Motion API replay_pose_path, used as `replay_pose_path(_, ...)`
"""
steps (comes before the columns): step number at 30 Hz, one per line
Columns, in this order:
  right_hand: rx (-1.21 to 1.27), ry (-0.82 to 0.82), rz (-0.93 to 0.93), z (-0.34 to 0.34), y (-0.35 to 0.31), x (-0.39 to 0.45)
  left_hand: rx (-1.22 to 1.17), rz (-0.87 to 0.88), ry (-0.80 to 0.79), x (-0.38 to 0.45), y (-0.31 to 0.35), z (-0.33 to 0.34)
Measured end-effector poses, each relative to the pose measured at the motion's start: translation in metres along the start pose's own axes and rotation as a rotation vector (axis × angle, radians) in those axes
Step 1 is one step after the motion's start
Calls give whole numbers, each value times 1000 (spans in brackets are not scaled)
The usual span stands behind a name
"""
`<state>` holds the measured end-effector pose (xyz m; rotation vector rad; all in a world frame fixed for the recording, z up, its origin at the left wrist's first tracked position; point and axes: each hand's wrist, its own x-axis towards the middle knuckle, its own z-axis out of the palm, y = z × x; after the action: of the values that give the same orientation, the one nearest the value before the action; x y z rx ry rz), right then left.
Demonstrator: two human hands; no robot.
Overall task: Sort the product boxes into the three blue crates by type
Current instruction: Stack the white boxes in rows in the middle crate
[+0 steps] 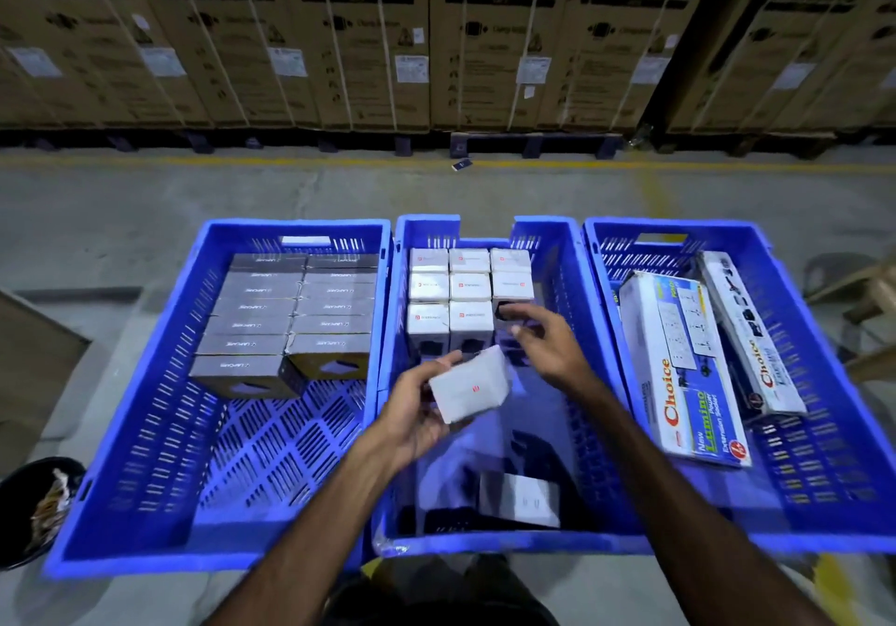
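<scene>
Three blue crates stand side by side on the floor. The left crate [145, 431] holds rows of dark grey boxes [286, 315]. In the middle crate [577, 315], white boxes with red logos [468, 286] are stacked at the far end. The right crate [824, 431] holds long white "Choice" extension-socket boxes [679, 368]. My left hand [417, 407] holds a small white box [470, 385] above the middle crate. Beside the white stack, my right hand [548, 339] hovers with fingers loosely spread and holds nothing.
More white and dark boxes [519, 499] lie loose in the near end of the middle crate. Large washing-machine cartons [359, 39] on pallets line the far side of the grey floor. A dark bin [39, 509] sits at the lower left.
</scene>
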<state>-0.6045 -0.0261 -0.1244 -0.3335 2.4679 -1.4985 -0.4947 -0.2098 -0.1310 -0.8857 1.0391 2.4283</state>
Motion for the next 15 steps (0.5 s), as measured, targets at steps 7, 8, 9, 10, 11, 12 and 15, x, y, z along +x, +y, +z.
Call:
replay_pose_path(7, 0, -212, -147, -13, -8, -59, -262, -122, -193, -5, 8, 1)
replay_pose_path(8, -70, -237, -188, -13, -6, -61, -268, -130, -205, -5, 9, 2)
replay_pose_path(9, -140, -242, -208, -12, -4, -62, -275, -137, -223, -4, 8, 3)
replay_pose_path(10, -189, -234, -220, -10, -4, -63, -280, -140, -248, -5, 8, 5)
replay_pose_path(11, -207, -214, -224, -7, -4, -63, -285, -144, -281, -7, 7, 7)
replay_pose_path(12, -200, -187, -222, -3, -6, -65, -293, -144, -304, -8, 6, 11)
replay_pose_path(15, -124, -38, -197, 8, -14, -70, -368, -131, -337, -17, 2, 21)
